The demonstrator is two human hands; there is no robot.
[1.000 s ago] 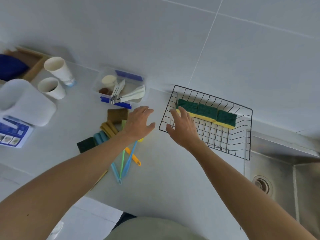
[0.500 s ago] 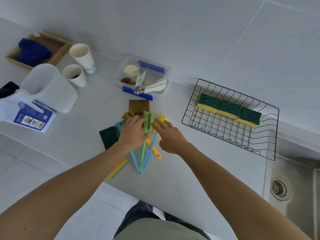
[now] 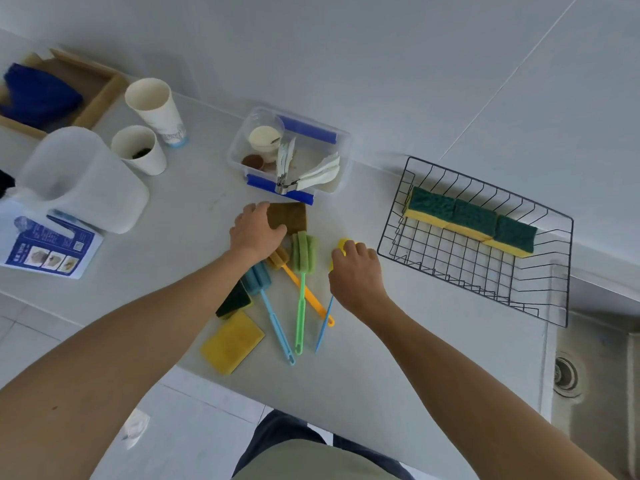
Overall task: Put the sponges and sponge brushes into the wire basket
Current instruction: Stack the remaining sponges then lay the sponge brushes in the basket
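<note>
Picking up the next pieces — mid-frame

Left hand (image 3: 258, 230) fingers rest spread on the brown sponge (image 3: 289, 216); right hand (image 3: 356, 271) fingers curl round the yellow sponge brush (image 3: 343, 244) — lift next, toward the wire basket (image 3: 391, 237).

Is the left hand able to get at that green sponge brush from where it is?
Probably yes. The left hand rests on the brown sponge, right beside the green sponge brush, whose head lies uncovered. The right hand is off to the other side, not blocking.

head cam: single view | worn high, looks forward and steeply down on counter (image 3: 398, 358) | wide-angle, edges bowed | near, arm's reach | frame spans wire basket (image 3: 561, 268) to wooden tray (image 3: 100, 98) | sink probably clipped right
</note>
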